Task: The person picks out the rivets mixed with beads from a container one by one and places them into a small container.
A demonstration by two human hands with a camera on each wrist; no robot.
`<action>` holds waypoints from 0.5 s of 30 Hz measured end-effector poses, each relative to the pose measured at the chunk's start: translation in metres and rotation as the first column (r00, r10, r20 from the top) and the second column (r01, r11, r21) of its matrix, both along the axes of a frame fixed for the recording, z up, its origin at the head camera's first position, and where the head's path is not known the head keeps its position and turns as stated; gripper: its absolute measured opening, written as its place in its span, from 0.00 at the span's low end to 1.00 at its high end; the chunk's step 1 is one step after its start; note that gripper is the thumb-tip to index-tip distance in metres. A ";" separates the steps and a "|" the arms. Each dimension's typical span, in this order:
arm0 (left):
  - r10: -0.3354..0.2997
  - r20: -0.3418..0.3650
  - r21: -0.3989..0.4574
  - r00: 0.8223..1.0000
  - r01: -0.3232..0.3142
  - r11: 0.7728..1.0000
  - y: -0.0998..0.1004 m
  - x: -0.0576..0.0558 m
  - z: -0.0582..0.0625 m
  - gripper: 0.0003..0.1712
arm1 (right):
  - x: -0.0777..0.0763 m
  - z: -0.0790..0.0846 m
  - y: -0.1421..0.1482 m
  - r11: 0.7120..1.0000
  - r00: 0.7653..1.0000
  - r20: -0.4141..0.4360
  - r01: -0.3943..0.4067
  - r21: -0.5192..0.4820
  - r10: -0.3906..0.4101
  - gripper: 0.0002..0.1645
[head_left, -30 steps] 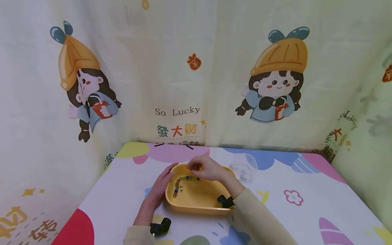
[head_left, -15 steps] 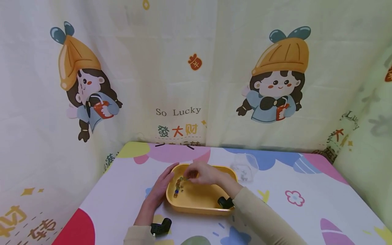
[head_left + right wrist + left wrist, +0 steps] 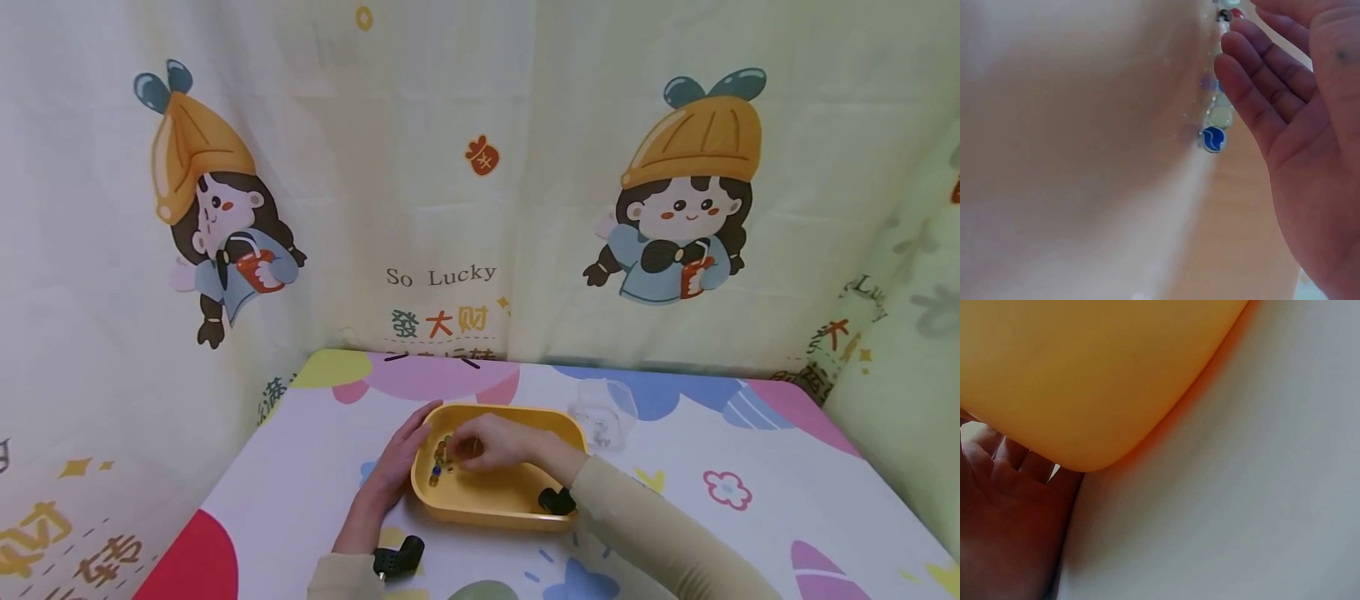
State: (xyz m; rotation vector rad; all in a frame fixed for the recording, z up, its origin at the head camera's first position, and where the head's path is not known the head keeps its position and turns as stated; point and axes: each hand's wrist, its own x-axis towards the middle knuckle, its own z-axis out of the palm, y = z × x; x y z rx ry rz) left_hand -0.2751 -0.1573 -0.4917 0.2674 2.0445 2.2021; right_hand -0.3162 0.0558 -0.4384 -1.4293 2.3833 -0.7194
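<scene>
In the head view a yellow tray [image 3: 495,515] stands on the table. Glass marbles [image 3: 437,472] line its left wall; in the right wrist view a blue marble [image 3: 1213,139] ends the row along another wall. My left hand [image 3: 396,457] rests against the tray's left side, fingers fairly straight along the outside and thumb at the rim. Inside the tray, my right hand [image 3: 498,442] reaches down with bent fingers, its fingertips beside the marbles and a tiny loose piece [image 3: 450,469]. The index fingertip and thumb tip are hidden; I cannot tell whether they pinch anything.
A clear plastic box [image 3: 602,417] with small pieces in it lies behind the tray to the right. Black wrist cameras [image 3: 400,557] sit on both wrists. The patterned tablecloth [image 3: 720,442] extends to a printed curtain [image 3: 540,250] at the back.
My right hand has moved from the tray's back wall toward me and slightly left, down toward the small loose pieces. My left hand stays against the tray.
</scene>
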 end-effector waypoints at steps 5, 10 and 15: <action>-0.003 0.005 -0.011 1.000 0.003 1.000 0.001 0.001 0.001 0.29 | -0.001 -0.003 -0.001 0.999 1.000 0.026 -0.005 0.045 0.004 0.10; 0.000 0.002 -0.021 1.000 0.000 1.000 0.001 0.002 0.002 0.29 | -0.002 -0.004 -0.002 0.998 0.999 0.006 -0.037 0.057 0.036 0.10; -0.001 -0.002 -0.037 1.000 0.001 0.999 0.001 0.002 0.003 0.30 | -0.004 -0.005 -0.003 0.993 0.996 -0.038 -0.077 0.090 0.081 0.11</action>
